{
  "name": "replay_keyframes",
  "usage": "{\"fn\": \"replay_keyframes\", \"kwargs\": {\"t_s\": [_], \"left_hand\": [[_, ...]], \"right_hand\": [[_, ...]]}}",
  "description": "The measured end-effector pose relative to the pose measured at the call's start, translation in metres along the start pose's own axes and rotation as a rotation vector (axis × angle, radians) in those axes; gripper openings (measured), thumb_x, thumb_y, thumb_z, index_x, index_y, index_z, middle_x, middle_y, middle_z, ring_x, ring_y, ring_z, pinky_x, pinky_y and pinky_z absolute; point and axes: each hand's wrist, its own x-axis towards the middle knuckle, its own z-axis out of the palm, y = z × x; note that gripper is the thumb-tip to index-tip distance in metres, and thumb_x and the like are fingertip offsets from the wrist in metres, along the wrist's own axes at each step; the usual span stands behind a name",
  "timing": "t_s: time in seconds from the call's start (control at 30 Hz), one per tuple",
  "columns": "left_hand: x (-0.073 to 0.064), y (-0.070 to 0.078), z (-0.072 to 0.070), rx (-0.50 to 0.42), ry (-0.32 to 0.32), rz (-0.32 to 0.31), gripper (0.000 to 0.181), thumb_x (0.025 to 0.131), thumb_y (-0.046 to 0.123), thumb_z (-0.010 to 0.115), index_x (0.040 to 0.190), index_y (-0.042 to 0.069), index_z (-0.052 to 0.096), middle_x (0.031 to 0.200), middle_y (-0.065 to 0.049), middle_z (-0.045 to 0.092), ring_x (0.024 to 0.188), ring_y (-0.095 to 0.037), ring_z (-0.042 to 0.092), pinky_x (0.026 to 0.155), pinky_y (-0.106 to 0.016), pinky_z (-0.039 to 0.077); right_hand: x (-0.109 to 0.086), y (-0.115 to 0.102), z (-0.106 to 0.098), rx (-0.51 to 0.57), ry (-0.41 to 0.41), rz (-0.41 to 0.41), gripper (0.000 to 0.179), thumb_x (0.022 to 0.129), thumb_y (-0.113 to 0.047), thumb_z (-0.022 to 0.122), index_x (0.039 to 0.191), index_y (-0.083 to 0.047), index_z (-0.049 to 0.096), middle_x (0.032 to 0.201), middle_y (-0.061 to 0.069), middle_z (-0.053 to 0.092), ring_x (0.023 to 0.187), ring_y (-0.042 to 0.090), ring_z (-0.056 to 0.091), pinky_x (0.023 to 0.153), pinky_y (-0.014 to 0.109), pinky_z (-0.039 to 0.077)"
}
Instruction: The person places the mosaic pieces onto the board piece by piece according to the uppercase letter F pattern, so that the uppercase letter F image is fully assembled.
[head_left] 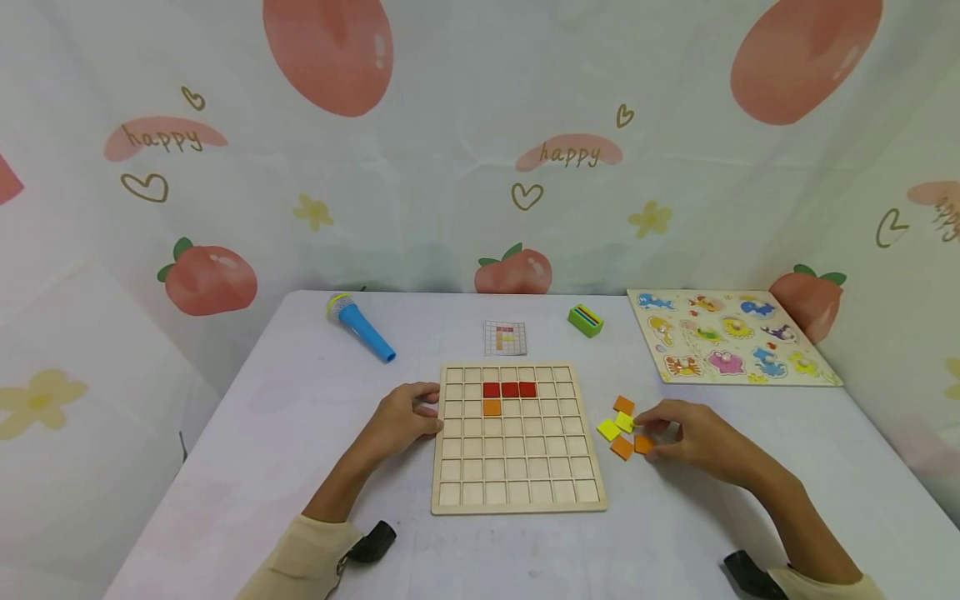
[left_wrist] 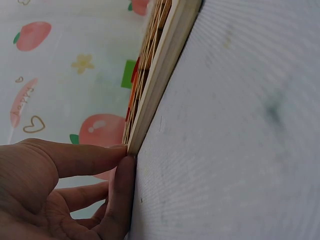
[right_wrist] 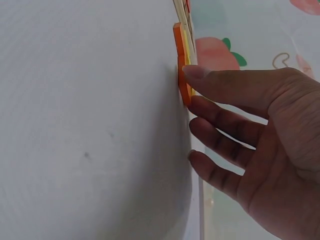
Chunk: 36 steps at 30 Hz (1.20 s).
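Observation:
A wooden grid board point(head_left: 465, 450) lies flat on the table, with three red tiles point(head_left: 510, 390) in a row and one orange tile point(head_left: 492, 407) below the leftmost. My left hand point(head_left: 401, 421) holds the board's left edge; the left wrist view shows thumb and forefinger meeting at its rim point(left_wrist: 150, 110). Right of the board lies a small group of loose orange and yellow tiles point(head_left: 608, 430). My right hand point(head_left: 697, 437) has thumb and forefinger at the nearest orange tile point(head_left: 643, 444) of that group. In the right wrist view, the thumb rests against an orange tile point(right_wrist: 182, 75), other fingers loosely bent.
Behind the board lies a small pattern card point(head_left: 505, 338). A blue toy microphone point(head_left: 366, 332) is at the back left, a green striped block point(head_left: 585, 321) at the back. An animal puzzle board point(head_left: 720, 333) occupies the back right. A printed curtain point(head_left: 420, 192) hangs behind the table.

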Motion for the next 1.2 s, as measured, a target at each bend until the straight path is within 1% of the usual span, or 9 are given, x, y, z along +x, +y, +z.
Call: {"fn": "replay_keyframes", "kwargs": {"t_s": [0.2, 0.4, 0.8, 1.2], "left_hand": [[0.0004, 0.0001, -0.0002, -0.012, -0.003, -0.012, 0.062, 0.086, 0.0, 0.077, 0.145, -0.005, 0.059, 0.132, -0.015, 0.067, 0.107, -0.022, 0.069, 0.079, -0.031, 0.062], [0.0006, -0.0011, -0.0003, -0.008, 0.0, -0.015, 0.062, 0.086, 0.0, 0.078, 0.145, -0.004, 0.059, 0.132, -0.015, 0.067, 0.107, -0.022, 0.07, 0.079, -0.031, 0.061], [-0.0007, 0.0005, -0.0004, 0.002, -0.001, -0.007, 0.063, 0.085, 0.001, 0.078, 0.145, -0.004, 0.06, 0.132, -0.015, 0.067, 0.107, -0.021, 0.07, 0.079, -0.03, 0.061], [-0.0007, 0.0018, -0.0001, 0.0, 0.005, -0.014, 0.062, 0.085, 0.0, 0.078, 0.144, -0.005, 0.06, 0.131, -0.015, 0.067, 0.106, -0.021, 0.07, 0.079, -0.03, 0.061]], "right_hand": [[-0.0009, 0.001, 0.0002, -0.005, -0.015, 0.007, 0.037, 0.084, -0.02, 0.088, 0.119, -0.012, 0.078, 0.103, -0.008, 0.069, 0.093, 0.01, 0.058, 0.075, 0.024, 0.051], [-0.0013, 0.0008, 0.0001, -0.012, -0.024, 0.011, 0.034, 0.085, -0.017, 0.087, 0.118, -0.013, 0.079, 0.104, -0.008, 0.07, 0.092, 0.009, 0.058, 0.075, 0.024, 0.051], [-0.0027, 0.0009, 0.0002, -0.034, -0.035, 0.019, 0.031, 0.086, -0.018, 0.087, 0.115, -0.012, 0.08, 0.105, -0.009, 0.071, 0.094, 0.011, 0.058, 0.078, 0.024, 0.052], [-0.0012, 0.0013, 0.0019, -0.055, -0.015, 0.002, 0.029, 0.086, -0.018, 0.085, 0.114, -0.012, 0.081, 0.103, -0.009, 0.07, 0.091, 0.01, 0.056, 0.076, 0.025, 0.05]]}}
